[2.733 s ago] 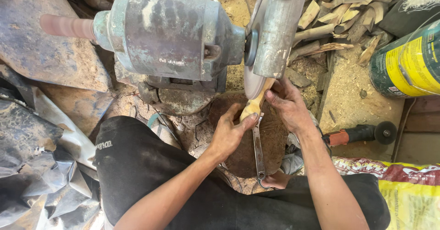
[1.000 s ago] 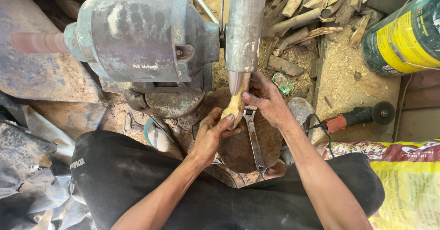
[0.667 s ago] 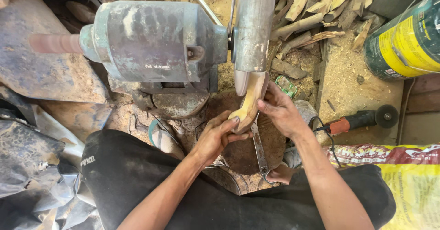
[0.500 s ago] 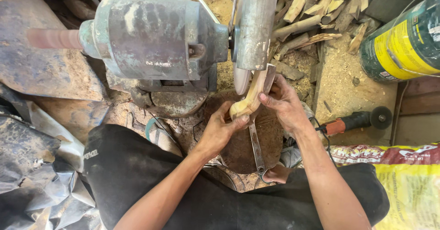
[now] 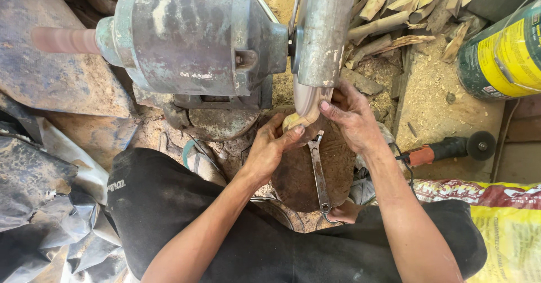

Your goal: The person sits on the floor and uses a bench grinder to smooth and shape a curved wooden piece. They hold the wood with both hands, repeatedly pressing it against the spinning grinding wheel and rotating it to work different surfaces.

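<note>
Left hand [image 5: 269, 150] and right hand [image 5: 350, 114] both pinching a small pale wood piece [image 5: 297, 119] against the grinder wheel [image 5: 309, 100], under the grey motor [image 5: 191, 43], wrench [image 5: 319, 173] lying just below, green and yellow can [image 5: 501, 54] at the right edge, contents hidden.

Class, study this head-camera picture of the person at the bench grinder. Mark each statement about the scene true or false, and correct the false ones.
1. Both hands hold a small wooden piece against the grinding wheel. True.
2. The adjustable wrench is in the right hand. False: it lies on the round block below the hands.
3. An angle grinder lies right of the right arm. True.
4. The left hand rests on the motor housing. False: it grips the wood.
</note>
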